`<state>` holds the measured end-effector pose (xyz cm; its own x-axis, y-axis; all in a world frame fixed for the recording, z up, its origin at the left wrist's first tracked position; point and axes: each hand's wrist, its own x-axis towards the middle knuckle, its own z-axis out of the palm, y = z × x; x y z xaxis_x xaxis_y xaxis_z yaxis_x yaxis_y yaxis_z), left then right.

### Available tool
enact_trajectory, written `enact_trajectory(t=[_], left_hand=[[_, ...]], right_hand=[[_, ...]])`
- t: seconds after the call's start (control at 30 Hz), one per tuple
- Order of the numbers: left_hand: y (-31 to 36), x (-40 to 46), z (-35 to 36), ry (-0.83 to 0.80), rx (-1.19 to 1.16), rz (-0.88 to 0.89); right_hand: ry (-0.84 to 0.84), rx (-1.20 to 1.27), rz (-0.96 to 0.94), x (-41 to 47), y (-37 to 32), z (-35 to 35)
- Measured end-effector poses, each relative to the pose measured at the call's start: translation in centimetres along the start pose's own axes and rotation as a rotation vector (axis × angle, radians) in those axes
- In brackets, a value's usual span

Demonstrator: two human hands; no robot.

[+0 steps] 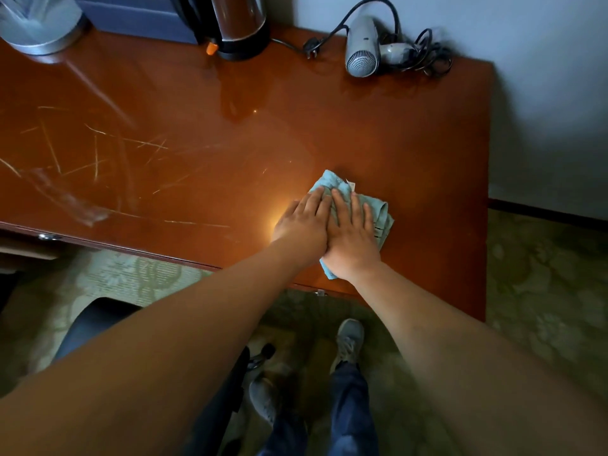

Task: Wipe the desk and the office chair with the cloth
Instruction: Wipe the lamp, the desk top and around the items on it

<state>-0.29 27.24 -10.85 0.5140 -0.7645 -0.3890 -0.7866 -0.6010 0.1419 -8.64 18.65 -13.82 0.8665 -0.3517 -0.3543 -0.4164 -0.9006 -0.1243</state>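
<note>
A crumpled pale-blue cloth [353,205] is lying on the glossy reddish-brown wooden tabletop [230,133], toward its near edge and well in front of the grey hair dryer [363,47]. Both hands are pressing flat on the cloth, side by side and touching: the left hand [301,222] and the right hand [352,236] are each lying with fingers [355,209] straight and spread, gripping nothing. Left of the hair dryer, a dark steel electric kettle [238,24] is standing on the tabletop. Below the cloth, what seems to be a black office chair [95,320] is showing, partly hidden by the left arm.
</note>
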Motion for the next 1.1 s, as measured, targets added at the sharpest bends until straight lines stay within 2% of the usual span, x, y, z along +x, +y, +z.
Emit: enact_trajectory(t=[0.27, 0.53, 0.73, 0.9, 1.0, 1.1], left_hand=[[-0.8, -6.6, 2.1, -0.050, 0.016, 0.018], [-1.4, -5.0, 1.9, -0.051, 0.058, 0.050], [-4.2, 1.8, -1.4, -0.038, 0.060, -0.005], [-6.8, 7.9, -5.5, 0.036, -0.054, -0.096], [-8.4, 10.9, -8.1, 0.117, -0.154, -0.175], [-9.6, 12.8, -9.8, 0.204, -0.219, -0.208]], right_hand=[[0.016, 0.047, 0.018, -5.8, -4.3, 2.8], [0.106, 0.042, 0.037, -4.6, -3.8, 3.5], [0.129, 0.018, -0.039, 3.3, -2.1, 0.5], [0.190, 0.030, -0.138, 10.1, -0.3, -2.4], [0.109, 0.016, -0.237, 15.0, 0.9, -5.2], [0.052, -0.016, -0.245, 19.9, 0.7, -7.8]])
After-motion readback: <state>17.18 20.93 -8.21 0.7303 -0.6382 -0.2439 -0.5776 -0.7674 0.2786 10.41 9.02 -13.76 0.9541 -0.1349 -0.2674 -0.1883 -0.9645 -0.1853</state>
